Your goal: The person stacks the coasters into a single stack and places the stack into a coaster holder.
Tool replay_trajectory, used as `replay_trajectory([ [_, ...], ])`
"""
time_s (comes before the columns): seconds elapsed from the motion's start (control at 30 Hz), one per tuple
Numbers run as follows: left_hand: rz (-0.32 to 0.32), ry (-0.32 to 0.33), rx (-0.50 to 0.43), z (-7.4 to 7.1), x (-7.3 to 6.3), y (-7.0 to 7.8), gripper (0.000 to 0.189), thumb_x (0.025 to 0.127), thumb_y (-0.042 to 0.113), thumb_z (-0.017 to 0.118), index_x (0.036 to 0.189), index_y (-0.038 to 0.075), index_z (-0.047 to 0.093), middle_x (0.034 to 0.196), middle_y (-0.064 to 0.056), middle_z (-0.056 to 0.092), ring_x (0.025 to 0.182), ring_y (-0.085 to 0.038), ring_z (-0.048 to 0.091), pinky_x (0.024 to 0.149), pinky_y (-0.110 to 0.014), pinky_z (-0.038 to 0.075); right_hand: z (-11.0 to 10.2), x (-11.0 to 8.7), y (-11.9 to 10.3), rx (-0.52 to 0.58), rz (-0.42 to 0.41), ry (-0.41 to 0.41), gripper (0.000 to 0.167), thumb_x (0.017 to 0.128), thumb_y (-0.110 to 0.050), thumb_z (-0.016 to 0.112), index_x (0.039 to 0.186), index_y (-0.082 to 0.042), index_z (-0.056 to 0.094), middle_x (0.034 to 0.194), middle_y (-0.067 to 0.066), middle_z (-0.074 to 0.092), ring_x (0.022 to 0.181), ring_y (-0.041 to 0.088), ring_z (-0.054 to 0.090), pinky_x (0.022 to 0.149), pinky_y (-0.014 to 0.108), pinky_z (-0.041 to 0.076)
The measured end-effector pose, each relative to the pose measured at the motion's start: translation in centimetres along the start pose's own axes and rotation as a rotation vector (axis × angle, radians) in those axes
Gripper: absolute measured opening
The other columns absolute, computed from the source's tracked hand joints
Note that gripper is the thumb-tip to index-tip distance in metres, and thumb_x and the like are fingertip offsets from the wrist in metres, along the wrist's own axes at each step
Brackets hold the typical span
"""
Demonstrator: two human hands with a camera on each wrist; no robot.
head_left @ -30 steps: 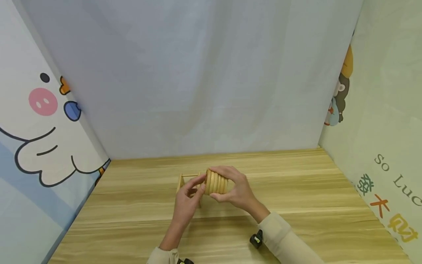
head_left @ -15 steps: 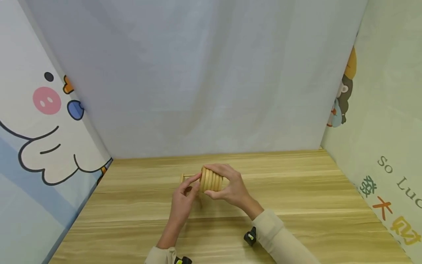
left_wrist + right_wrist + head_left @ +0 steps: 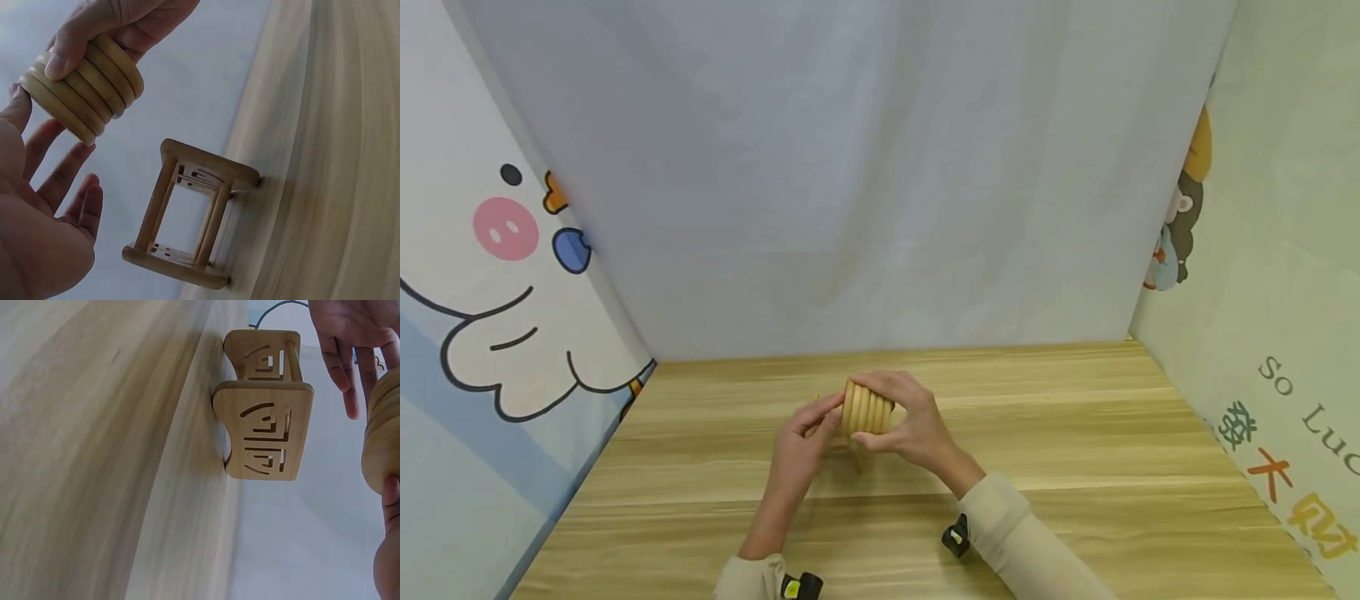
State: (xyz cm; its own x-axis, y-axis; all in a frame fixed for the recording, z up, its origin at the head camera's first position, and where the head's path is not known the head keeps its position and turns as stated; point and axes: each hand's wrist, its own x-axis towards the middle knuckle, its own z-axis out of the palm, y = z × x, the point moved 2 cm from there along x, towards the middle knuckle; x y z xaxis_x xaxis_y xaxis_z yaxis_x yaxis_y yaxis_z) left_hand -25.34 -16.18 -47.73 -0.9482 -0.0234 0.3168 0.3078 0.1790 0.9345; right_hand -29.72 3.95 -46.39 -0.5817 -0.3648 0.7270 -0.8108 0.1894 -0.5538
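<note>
A stack of several round wooden coasters [image 3: 867, 408] lies on its side in the air, over the table. My right hand [image 3: 917, 423] grips it from the right, thumb and fingers spanning the discs. From the other side my left hand [image 3: 796, 454] holds the end coaster, its thumb and fingertips at the rim in the left wrist view. Below the hands, a wooden coaster holder [image 3: 297, 425] with slotted end panels and round bars stands on the table. In the head view the left hand and the stack hide most of this holder.
The wood-grain table [image 3: 1075, 433] runs back to a pale cloth wall [image 3: 880, 183]. Printed cloth panels with cartoon figures close off the left and right sides. A black wrist camera [image 3: 957, 536] sits at the right sleeve cuff.
Both hands and the coaster stack have moved left together and slightly up in the head view, so they now cover more of the holder. The holds on the stack stay alike.
</note>
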Motion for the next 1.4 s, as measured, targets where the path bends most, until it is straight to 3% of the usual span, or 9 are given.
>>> replay_trajectory([
  [0.1,-0.015,-0.016,0.019,-0.7,0.2,-0.2,0.033,0.111,0.017,0.07,0.142,0.008,0.077,0.154,-0.016,0.065,0.15,-0.033,0.053,0.128,-0.066,0.034,0.5,0.1,0.1,-0.002,-0.004,-0.004,0.074,0.075,-0.009,0.101,0.144,-0.01,0.073,0.14,0.013,0.075,0.12,0.031,0.068,0.088,0.034,0.06],
  [0.17,-0.016,-0.03,0.033,-1.2,0.3,-0.3,0.034,0.112,0.02,0.07,0.143,0.008,0.076,0.16,-0.017,0.06,0.16,-0.039,0.041,0.129,-0.072,0.025,0.8,0.2,0.2,-0.01,-0.005,-0.01,0.074,0.075,-0.009,0.101,0.144,-0.011,0.073,0.139,0.012,0.075,0.118,0.03,0.068,0.086,0.033,0.06],
  [0.27,0.008,-0.056,0.046,-1.6,0.4,-0.4,0.035,0.113,0.019,0.068,0.144,0.006,0.075,0.158,-0.017,0.062,0.165,-0.039,0.033,0.133,-0.069,0.013,1.2,0.3,0.2,-0.024,0.001,-0.025,0.074,0.077,-0.011,0.101,0.145,-0.011,0.073,0.14,0.013,0.074,0.117,0.03,0.067,0.084,0.032,0.06],
  [0.37,0.039,-0.076,0.053,-2.0,0.6,-0.7,0.035,0.113,0.016,0.066,0.145,0.003,0.073,0.146,-0.019,0.071,0.167,-0.037,0.03,0.137,-0.061,0.004,1.5,0.4,0.3,-0.037,0.012,-0.042,0.073,0.078,-0.012,0.1,0.146,-0.012,0.072,0.14,0.013,0.073,0.118,0.031,0.067,0.085,0.032,0.061],
  [0.5,0.066,-0.087,0.055,-2.5,0.8,-1.1,0.035,0.114,0.013,0.064,0.147,0.0,0.07,0.14,-0.022,0.074,0.167,-0.038,0.028,0.137,-0.058,0.002,1.9,0.7,0.4,-0.056,0.016,-0.061,0.073,0.079,-0.015,0.1,0.146,-0.012,0.072,0.139,0.012,0.073,0.119,0.031,0.066,0.084,0.032,0.061],
  [0.77,0.115,-0.087,0.038,-3.4,1.1,-1.7,0.037,0.116,0.008,0.059,0.15,-0.004,0.065,0.144,-0.025,0.07,0.167,-0.043,0.025,0.137,-0.06,0.002,2.7,1.9,0.6,-0.117,-0.011,-0.094,0.071,0.08,-0.021,0.099,0.146,-0.014,0.074,0.136,0.012,0.074,0.116,0.028,0.066,0.084,0.031,0.06],
  [1.0,0.089,-0.088,0.006,-4.0,1.2,-2.8,0.037,0.117,0.007,0.056,0.151,-0.003,0.063,0.143,-0.029,0.069,0.168,-0.041,0.022,0.136,-0.061,0.001,3.4,2.5,0.8,-0.152,-0.025,-0.129,0.07,0.079,-0.023,0.1,0.144,-0.015,0.076,0.132,0.011,0.075,0.118,0.03,0.068,0.097,0.042,0.06],
  [1.27,0.039,-0.105,-0.016,-4.1,1.1,-3.6,0.039,0.118,0.009,0.054,0.154,-0.004,0.06,0.15,-0.03,0.063,0.171,-0.042,0.013,0.13,-0.077,0.002,3.6,2.4,1.0,-0.17,-0.02,-0.161,0.071,0.079,-0.024,0.1,0.145,-0.016,0.075,0.133,0.01,0.075,0.12,0.031,0.068,0.098,0.045,0.06],
  [1.4,0.03,-0.115,-0.019,-4.2,1.1,-3.9,0.04,0.118,0.009,0.053,0.155,-0.005,0.059,0.153,-0.031,0.061,0.171,-0.042,0.01,0.129,-0.079,0.003,3.9,2.4,1.2,-0.176,-0.025,-0.168,0.071,0.08,-0.024,0.1,0.146,-0.016,0.074,0.134,0.01,0.074,0.12,0.031,0.068,0.097,0.044,0.06],
])
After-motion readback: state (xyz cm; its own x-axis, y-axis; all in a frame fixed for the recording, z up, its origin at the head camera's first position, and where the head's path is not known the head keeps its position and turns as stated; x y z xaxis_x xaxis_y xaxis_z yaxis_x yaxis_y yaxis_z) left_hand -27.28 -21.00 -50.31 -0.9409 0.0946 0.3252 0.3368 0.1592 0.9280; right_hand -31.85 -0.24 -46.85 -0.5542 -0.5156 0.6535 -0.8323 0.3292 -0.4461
